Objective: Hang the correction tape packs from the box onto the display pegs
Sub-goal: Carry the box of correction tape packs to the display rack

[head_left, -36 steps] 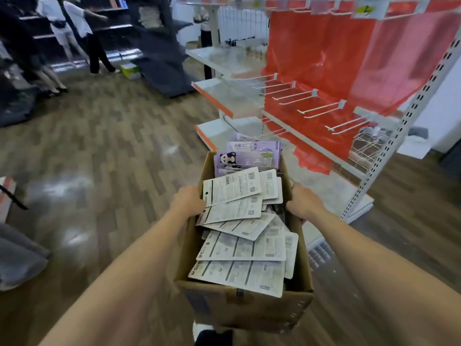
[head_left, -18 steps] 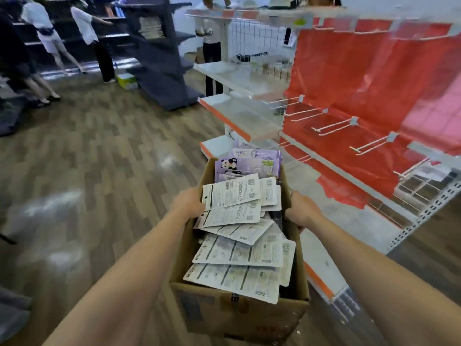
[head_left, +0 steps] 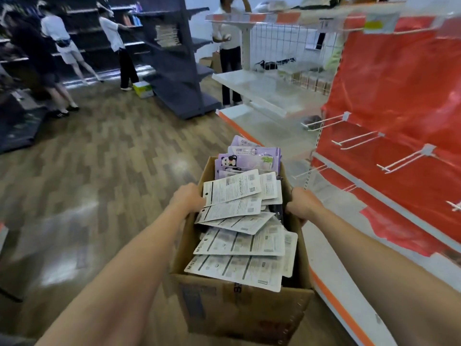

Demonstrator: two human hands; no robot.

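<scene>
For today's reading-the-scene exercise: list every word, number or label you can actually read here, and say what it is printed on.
None can be read for certain.
White pack backs in the cardboard box: print and codes too blurred.
Purple panda packs: lettering too small.
Yellow shelf tag: blurred.

Fingers of the left hand (head_left: 187, 199) are hidden behind the box (head_left: 239, 310) wall and the overlapping packs (head_left: 237, 245); those of the right hand (head_left: 303, 206) curl out of sight over the far rim. Print on the pack backs is too blurred to read (barcodes only guessed at). Box contents beneath the top layer are concealed. Labels on the box front are illegible. The rightmost peg (head_left: 455, 205) is cut off by the frame edge. The shelf tag (head_left: 378, 24) above is unreadable.
</scene>
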